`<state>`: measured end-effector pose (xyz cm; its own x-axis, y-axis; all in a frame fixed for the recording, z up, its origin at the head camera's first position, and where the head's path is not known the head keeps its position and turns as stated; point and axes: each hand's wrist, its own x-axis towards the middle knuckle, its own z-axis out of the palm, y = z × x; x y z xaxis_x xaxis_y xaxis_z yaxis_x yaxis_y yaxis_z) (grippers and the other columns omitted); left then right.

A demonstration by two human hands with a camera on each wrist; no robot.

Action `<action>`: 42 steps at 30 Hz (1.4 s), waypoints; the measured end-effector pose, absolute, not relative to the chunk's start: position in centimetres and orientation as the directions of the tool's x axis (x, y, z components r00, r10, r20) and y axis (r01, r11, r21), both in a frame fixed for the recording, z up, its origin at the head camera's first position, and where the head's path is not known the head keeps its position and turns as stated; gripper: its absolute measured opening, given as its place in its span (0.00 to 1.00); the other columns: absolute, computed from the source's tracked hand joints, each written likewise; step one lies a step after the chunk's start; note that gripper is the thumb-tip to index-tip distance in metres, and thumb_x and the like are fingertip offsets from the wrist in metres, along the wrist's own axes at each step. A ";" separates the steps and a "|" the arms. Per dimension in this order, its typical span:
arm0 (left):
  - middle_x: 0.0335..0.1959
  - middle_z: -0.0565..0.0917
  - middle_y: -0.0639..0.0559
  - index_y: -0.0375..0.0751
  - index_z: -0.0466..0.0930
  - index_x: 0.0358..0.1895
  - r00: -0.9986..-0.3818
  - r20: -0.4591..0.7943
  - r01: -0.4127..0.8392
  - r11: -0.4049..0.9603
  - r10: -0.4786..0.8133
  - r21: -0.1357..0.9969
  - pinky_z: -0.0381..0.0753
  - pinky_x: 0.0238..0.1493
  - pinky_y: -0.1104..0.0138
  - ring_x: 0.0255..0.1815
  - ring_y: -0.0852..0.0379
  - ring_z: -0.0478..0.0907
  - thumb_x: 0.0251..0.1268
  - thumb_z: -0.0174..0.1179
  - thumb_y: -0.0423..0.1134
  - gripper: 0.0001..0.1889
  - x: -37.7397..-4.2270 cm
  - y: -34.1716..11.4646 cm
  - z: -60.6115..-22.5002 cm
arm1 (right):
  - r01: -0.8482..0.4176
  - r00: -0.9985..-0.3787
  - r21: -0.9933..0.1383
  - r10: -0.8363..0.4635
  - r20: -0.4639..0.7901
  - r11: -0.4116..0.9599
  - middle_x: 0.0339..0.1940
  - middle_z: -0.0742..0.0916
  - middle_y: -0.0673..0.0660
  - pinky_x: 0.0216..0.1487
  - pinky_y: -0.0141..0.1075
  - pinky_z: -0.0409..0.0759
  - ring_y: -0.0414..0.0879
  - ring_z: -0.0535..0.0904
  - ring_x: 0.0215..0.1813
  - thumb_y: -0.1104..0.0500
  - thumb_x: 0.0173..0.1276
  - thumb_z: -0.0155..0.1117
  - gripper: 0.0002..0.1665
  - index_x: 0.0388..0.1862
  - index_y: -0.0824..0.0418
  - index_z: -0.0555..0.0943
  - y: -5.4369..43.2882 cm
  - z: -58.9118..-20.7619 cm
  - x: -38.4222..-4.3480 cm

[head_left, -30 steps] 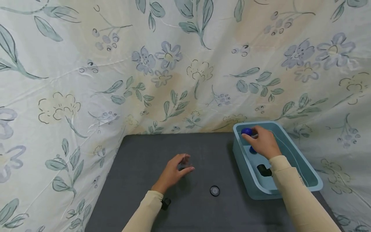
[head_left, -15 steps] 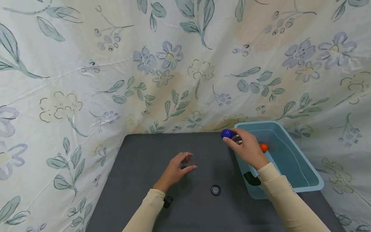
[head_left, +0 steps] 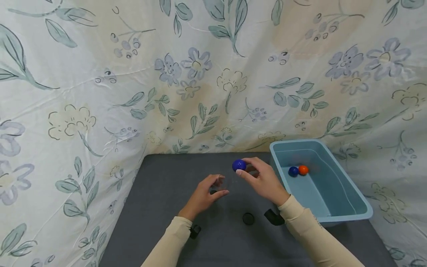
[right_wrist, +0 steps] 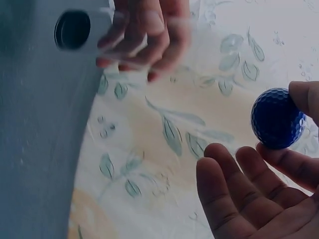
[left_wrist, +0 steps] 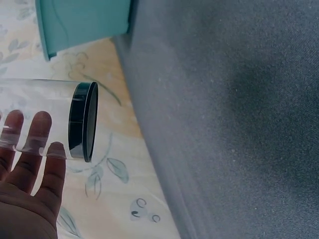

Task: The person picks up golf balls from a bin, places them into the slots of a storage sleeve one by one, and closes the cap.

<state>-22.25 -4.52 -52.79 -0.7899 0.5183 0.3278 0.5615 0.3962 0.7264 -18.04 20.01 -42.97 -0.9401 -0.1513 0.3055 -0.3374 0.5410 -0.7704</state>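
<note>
My right hand [head_left: 263, 181] pinches a blue golf ball [head_left: 239, 165] between thumb and fingertips, raised over the table, left of the bin. In the right wrist view the dimples of the golf ball [right_wrist: 276, 118] show clearly; the other fingers are loosely curved beneath it. Fingers of my left hand [head_left: 201, 194] curl round a clear cylindrical container [left_wrist: 59, 97], which is hard to see in the head view. Its table-facing end has a black base [left_wrist: 82, 122]. To the right of the left hand, a round black disc like a lid [head_left: 248, 218] lies flat on the table.
A light blue plastic bin [head_left: 348, 193] stands on the right of the dark grey table [head_left: 166, 178]. Inside, near its left wall, sit another blue ball [head_left: 293, 171] and an orange ball [head_left: 303, 170]. Floral fabric [head_left: 207, 92] hangs behind and along both sides.
My right hand has lifted the blue golf ball out of the bin and carried it left toward my left hand. The left hand has stayed nearly in place.
</note>
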 end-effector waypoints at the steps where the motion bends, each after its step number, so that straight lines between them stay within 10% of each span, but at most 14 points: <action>1: 0.50 0.81 0.55 0.52 0.77 0.65 -0.790 0.329 0.561 0.392 0.518 0.729 0.86 0.57 0.57 0.51 0.50 0.84 0.70 0.68 0.53 0.24 -22.2 -4.5 -52.7 | -0.331 -0.943 -0.781 -0.150 0.297 0.529 0.54 0.86 0.56 0.48 0.44 0.90 0.48 0.87 0.50 0.47 0.75 0.68 0.27 0.67 0.58 0.80 19.7 -43.2 -18.0; 22: 0.53 0.82 0.53 0.51 0.77 0.65 -0.771 0.381 0.593 0.356 0.511 0.723 0.87 0.56 0.57 0.52 0.58 0.83 0.71 0.68 0.47 0.23 -22.1 -4.3 -52.2 | -0.308 -0.948 -0.806 -0.233 0.215 0.506 0.64 0.83 0.59 0.48 0.39 0.90 0.50 0.88 0.52 0.44 0.77 0.64 0.33 0.76 0.51 0.73 16.7 -46.9 -17.3; 42: 0.51 0.81 0.57 0.56 0.76 0.67 -0.822 0.268 0.509 0.439 0.502 0.740 0.85 0.58 0.57 0.53 0.57 0.83 0.70 0.66 0.56 0.26 -22.1 -5.0 -52.8 | -0.169 -0.975 -0.608 -0.044 0.216 0.776 0.66 0.81 0.66 0.48 0.57 0.86 0.62 0.85 0.55 0.39 0.80 0.58 0.37 0.78 0.56 0.70 27.3 -40.9 -20.9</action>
<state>-22.12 -5.03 -52.82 -0.8223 0.5017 0.2683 0.5095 0.4394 0.7399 -20.94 27.33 -40.87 -0.9754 -0.0436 0.2160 -0.1693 0.7755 -0.6082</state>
